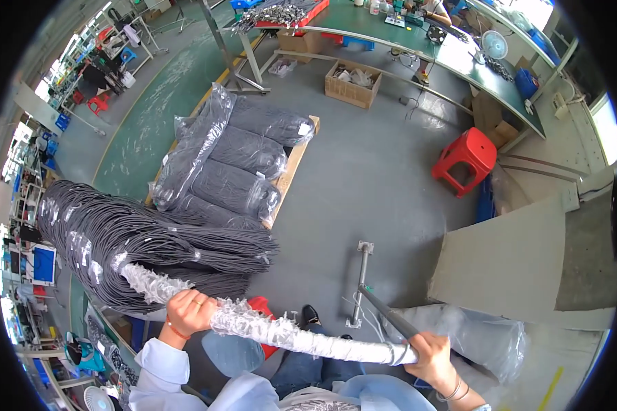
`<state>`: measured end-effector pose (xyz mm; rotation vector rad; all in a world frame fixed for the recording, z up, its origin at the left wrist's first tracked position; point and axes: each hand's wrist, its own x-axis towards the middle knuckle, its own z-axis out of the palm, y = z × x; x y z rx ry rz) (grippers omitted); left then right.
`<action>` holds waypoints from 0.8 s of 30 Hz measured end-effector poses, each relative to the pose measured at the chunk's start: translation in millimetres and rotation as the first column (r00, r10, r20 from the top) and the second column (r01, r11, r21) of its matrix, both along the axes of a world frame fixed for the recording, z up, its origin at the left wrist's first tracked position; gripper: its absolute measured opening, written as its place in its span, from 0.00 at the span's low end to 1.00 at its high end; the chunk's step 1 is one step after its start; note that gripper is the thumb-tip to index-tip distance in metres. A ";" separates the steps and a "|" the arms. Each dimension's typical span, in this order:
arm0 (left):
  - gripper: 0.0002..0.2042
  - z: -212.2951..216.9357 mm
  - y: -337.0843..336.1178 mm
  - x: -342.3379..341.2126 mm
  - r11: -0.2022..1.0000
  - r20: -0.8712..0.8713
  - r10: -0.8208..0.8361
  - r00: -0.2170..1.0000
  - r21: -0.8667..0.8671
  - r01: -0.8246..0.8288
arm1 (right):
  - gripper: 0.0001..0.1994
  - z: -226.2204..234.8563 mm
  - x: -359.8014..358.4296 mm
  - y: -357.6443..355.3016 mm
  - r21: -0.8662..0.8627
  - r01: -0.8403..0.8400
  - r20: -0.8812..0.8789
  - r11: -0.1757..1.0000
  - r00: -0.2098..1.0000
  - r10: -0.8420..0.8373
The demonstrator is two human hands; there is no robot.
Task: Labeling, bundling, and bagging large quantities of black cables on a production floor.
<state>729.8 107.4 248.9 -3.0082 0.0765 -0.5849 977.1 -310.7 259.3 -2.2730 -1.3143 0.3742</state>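
A long white bundle (pixel 288 334), rope-like and wrapped in ragged film or tape, stretches across in front of me. My left hand (pixel 190 312) is closed round it near its left part, and my right hand (pixel 430 357) grips its right end. A grey metal pole (pixel 389 312) rises from a floor stand (pixel 363 270) and ends at my right hand; whether the hand also touches it is hidden. The bundle's left end lies against a large heap of dark grey cables (pixel 137 240), tied in places with clear film.
Behind the heap, several plastic-wrapped cable bundles (pixel 233 181) rest on a wooden pallet (pixel 291 175). A red stool (pixel 465 161) stands to the right, near a pale partition (pixel 500 253). A clear plastic bag (pixel 483 335) lies beside my right arm. The green workbench (pixel 363 20) spans the far side.
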 end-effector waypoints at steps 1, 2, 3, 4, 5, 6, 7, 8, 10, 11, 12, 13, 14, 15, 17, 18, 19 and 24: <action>0.11 -3.6 0.8 0.9 1.000 -0.004 0.007 1.000 -0.006 -0.007 | 0.15 -4.5 1.9 0.2 0.001 -0.015 -0.001 1.000 1.000 0.015; 0.11 -5.6 2.1 1.9 1.000 -0.009 0.011 1.000 -0.002 -0.011 | 0.15 -8.6 4.1 1.2 0.001 -0.029 -0.003 1.000 1.000 0.029; 0.11 -7.6 3.9 2.9 1.000 -0.016 0.014 1.000 0.001 -0.014 | 0.15 -10.3 6.5 2.6 -0.006 -0.035 -0.009 0.999 0.999 0.035; 0.11 -9.2 6.3 1.3 1.000 -0.025 0.020 0.999 0.009 -0.019 | 0.16 -11.0 7.9 5.2 0.012 -0.069 -0.032 0.998 0.997 0.070; 0.11 -12.5 9.6 -1.5 1.000 -0.033 0.025 0.999 0.007 -0.025 | 0.16 -12.0 9.0 8.0 0.030 -0.101 -0.056 0.994 0.993 0.103; 0.11 -16.5 14.0 -4.8 1.000 -0.023 0.028 0.999 0.005 -0.027 | 0.17 -14.1 8.9 11.0 0.044 -0.128 -0.079 0.991 0.988 0.131; 0.11 -17.0 15.8 -8.9 1.000 -0.022 0.030 0.999 0.004 -0.030 | 0.17 -17.1 7.8 13.9 0.039 -0.128 -0.095 0.991 0.987 0.132; 0.11 -17.1 18.0 -10.5 1.000 -0.038 0.029 0.999 -0.003 -0.029 | 0.18 -20.0 6.6 18.5 0.048 -0.136 -0.071 0.990 0.988 0.139; 0.10 -10.8 18.7 -14.7 0.993 -0.034 0.108 0.994 0.050 -0.106 | 0.20 -22.7 5.1 25.9 0.061 -0.148 -0.060 0.987 0.987 0.152; 0.10 -9.8 21.9 -19.3 0.993 -0.040 0.110 0.993 0.052 -0.108 | 0.20 -25.4 4.0 33.8 0.088 -0.170 -0.078 0.981 0.981 0.177; 0.09 -11.8 25.4 -19.5 0.990 -0.048 0.133 0.990 0.047 -0.131 | 0.21 -28.1 4.0 39.3 0.110 -0.185 -0.093 0.977 0.976 0.195; 0.09 -13.5 27.4 -20.9 0.987 -0.055 0.158 0.986 0.043 -0.156 | 0.21 -32.1 3.2 44.4 0.107 -0.182 -0.095 0.977 0.977 0.192; 0.09 -17.4 29.9 -21.9 0.988 -0.054 0.153 0.987 0.040 -0.151 | 0.21 -37.1 1.7 50.0 0.140 -0.170 -0.083 0.975 0.980 0.183; 0.09 -22.8 32.2 -24.1 0.981 -0.058 0.194 0.979 0.030 -0.192 | 0.21 -42.0 -0.8 55.0 0.174 -0.161 -0.071 0.971 0.982 0.176; 0.09 -31.6 39.2 -25.2 0.961 -0.069 0.275 0.959 0.013 -0.275 | 0.20 -51.2 -6.7 67.5 0.179 -0.144 -0.049 0.973 0.987 0.155; 0.09 -28.6 35.4 -23.1 0.959 -0.070 0.284 0.956 0.014 -0.284 | 0.20 -53.6 -8.1 69.8 0.189 -0.139 -0.032 0.972 0.988 0.148; 0.08 -25.8 33.8 -19.0 0.939 -0.058 0.343 0.938 0.048 -0.340 | 0.19 -55.8 -9.3 72.7 0.199 -0.137 -0.015 0.970 0.990 0.142; 0.12 -32.1 19.2 -35.5 0.772 -0.017 0.628 0.778 0.139 -0.621 | 0.17 -74.7 -20.2 96.1 0.284 -0.150 -0.011 0.947 0.987 0.160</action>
